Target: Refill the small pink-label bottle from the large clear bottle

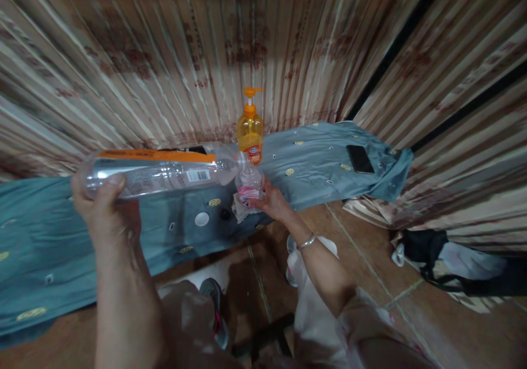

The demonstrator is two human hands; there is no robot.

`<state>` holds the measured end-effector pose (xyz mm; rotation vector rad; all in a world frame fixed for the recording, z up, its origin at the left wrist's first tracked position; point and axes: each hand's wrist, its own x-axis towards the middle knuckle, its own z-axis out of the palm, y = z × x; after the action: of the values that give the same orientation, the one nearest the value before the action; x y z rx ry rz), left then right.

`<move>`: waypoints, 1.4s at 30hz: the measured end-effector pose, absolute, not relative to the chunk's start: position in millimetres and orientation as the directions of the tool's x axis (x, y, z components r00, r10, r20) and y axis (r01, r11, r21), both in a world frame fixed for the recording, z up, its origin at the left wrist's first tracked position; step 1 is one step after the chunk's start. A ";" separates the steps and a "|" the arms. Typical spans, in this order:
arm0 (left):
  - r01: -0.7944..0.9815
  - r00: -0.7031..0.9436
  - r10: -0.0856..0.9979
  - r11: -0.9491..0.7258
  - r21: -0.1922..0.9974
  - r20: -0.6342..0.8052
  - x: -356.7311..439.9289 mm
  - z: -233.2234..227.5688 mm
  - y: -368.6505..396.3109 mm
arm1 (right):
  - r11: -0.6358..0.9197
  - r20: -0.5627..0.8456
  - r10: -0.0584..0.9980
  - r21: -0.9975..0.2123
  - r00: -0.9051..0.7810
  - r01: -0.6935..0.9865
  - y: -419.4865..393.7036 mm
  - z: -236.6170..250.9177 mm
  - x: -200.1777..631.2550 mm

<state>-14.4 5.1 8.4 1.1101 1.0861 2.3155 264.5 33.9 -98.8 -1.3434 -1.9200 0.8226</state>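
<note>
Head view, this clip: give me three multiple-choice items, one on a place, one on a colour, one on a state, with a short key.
1. Where does the phone lie?
A. on the blue-grey cloth
B. on the floor tiles
C. in a hand

2. What colour is the pump of the soap dispenser?
A. green
B. orange
C. white

3. How is the large clear bottle held?
A. upright
B. upside down on the cloth
C. on its side, mouth at the small bottle

Key:
1 A: the phone rests flat on the cloth, right of the dispenser.
2 B: pump and collar are orange.
3 C: the left hand holds it level while the right hand steadies the small bottle.
</note>
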 end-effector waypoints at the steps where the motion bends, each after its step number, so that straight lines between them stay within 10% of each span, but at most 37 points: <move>1: 0.018 -0.629 0.591 -0.639 0.769 0.505 -14.4 8.7 4.9 | 0.276 0.149 0.953 -0.789 -0.265 0.548 33.8 -98.5 264.6; 42: 0.025 -0.650 0.573 -0.641 0.768 0.499 -13.7 10.9 4.7 | 0.270 0.138 0.952 -0.797 -0.272 0.540 33.9 -97.7 264.6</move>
<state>-13.7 4.7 10.9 1.0913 1.1090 2.3352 264.6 33.9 -97.7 -1.3439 -1.9171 0.8462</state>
